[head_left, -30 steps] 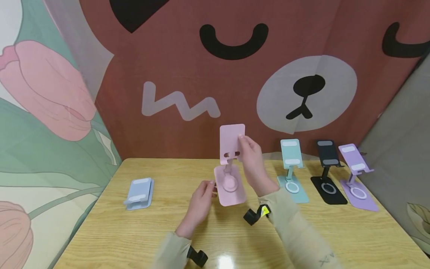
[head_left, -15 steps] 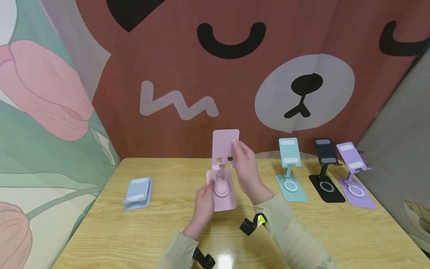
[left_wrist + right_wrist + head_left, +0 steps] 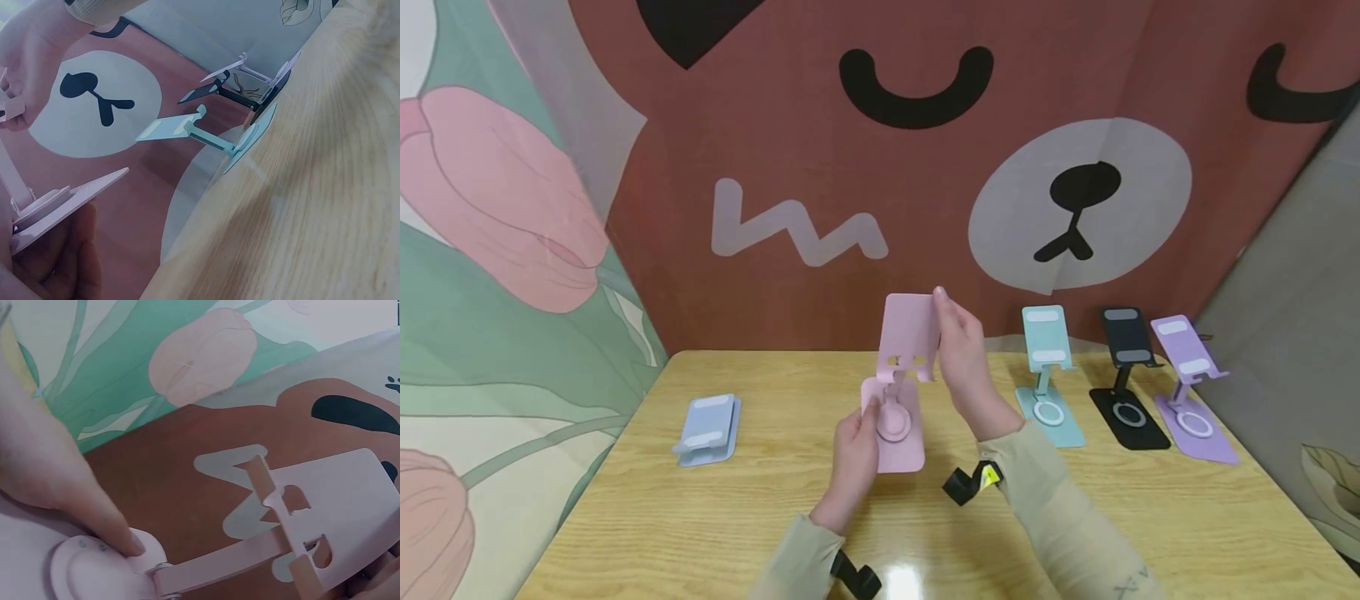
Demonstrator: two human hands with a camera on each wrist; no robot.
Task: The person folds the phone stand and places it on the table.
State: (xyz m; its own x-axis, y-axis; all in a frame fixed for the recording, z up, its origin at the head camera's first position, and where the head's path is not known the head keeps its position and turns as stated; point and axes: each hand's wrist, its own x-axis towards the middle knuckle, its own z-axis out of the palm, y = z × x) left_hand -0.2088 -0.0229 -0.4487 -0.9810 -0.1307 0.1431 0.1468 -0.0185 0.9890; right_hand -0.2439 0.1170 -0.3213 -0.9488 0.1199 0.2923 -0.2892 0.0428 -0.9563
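Observation:
A pink phone stand (image 3: 908, 321) is unfolded and held above the table between both hands. My left hand (image 3: 853, 454) grips the left side of its base, thumb on top beside the round hinge disc; in the left wrist view fingers (image 3: 84, 250) curl beneath the base. At the upper plate's right edge, my right hand (image 3: 964, 358) holds on, thumb pointing up along the edge. The right wrist view shows the stand's arm (image 3: 225, 565) and the plate with two cut-outs and bent lips; most of the right hand's fingers are hidden behind it.
On the right of the wooden table (image 3: 700, 533) stand a teal phone stand (image 3: 1047, 333), a black one (image 3: 1126, 337) and a purple one (image 3: 1183, 346), all unfolded. A folded blue phone stand (image 3: 709, 425) lies at the left. A printed bear curtain (image 3: 775, 308) hangs behind.
The pink stand has shifted slightly left and lower. My left thumb has moved from the base's edge onto its top. My right hand has slid up the plate's edge, and the plate now tilts differently.

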